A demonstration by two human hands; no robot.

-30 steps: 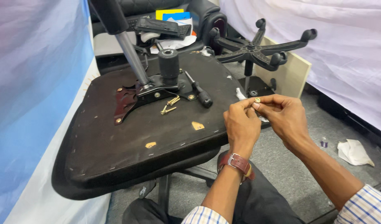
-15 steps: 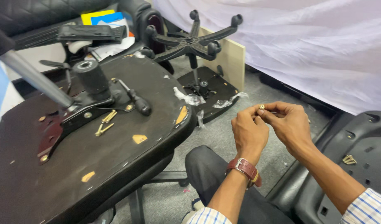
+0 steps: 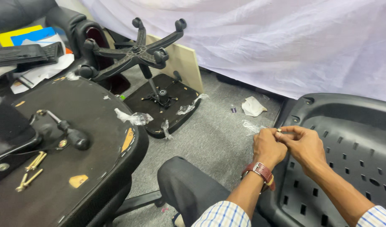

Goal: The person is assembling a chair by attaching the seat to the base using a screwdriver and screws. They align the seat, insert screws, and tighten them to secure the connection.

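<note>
- Swinging right since half a second ago, the view now puts both hands over the slotted black chair shell [image 3: 348,138].
- Left hand [image 3: 266,147] and right hand [image 3: 304,145] meet, fingertips pinched on a small bolt [image 3: 279,131], seemingly lying sideways.
- Spare bolts [image 3: 31,168] rest on the upturned seat [image 3: 92,105].

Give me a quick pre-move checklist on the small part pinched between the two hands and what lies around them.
1. Small metal part pinched at the fingertips of both hands: ok.
2. Left hand and right hand touching at the part: ok.
3. What kind of part it is: cannot tell, too small.
4. Black slotted chair shell directly below the hands: ok.
5. Spare gold bolts lying on the upturned seat underside, away from the hands: ok.
6. Black-handled tool lying on that seat, unheld: ok.
</note>
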